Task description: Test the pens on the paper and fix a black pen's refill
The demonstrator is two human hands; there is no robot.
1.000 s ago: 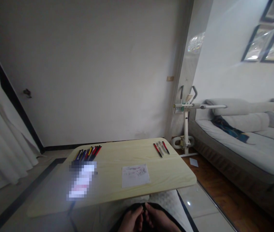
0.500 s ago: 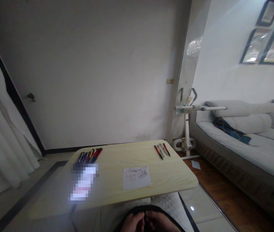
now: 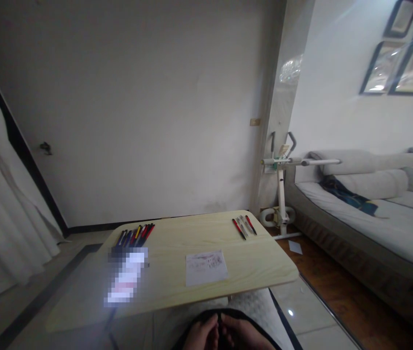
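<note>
My left hand (image 3: 203, 335) and my right hand (image 3: 243, 334) rest low at the bottom edge, over dark clothing in my lap. Their thumbs point toward each other with a narrow gap between. Both are loosely curled and open, with nothing visible in them; the lower fingers are partly hidden. Beyond them on the pale wooden table (image 3: 173, 296) lies a white sheet of paper (image 3: 206, 268) with dark scribbled marks. Several pens (image 3: 135, 235) lie side by side at the back left. A smaller row of pens (image 3: 244, 227) lies at the back right.
A bright pixelated patch (image 3: 126, 277) covers something at the table's left. White curtains (image 3: 6, 204) hang far left. An exercise bike (image 3: 281, 194) and a grey sofa (image 3: 355, 218) stand to the right. A piece of paper (image 3: 295, 247) lies on the floor.
The view has shifted very slightly. My hands stay in my lap almost unmoved, and the pens and paper lie as before.
</note>
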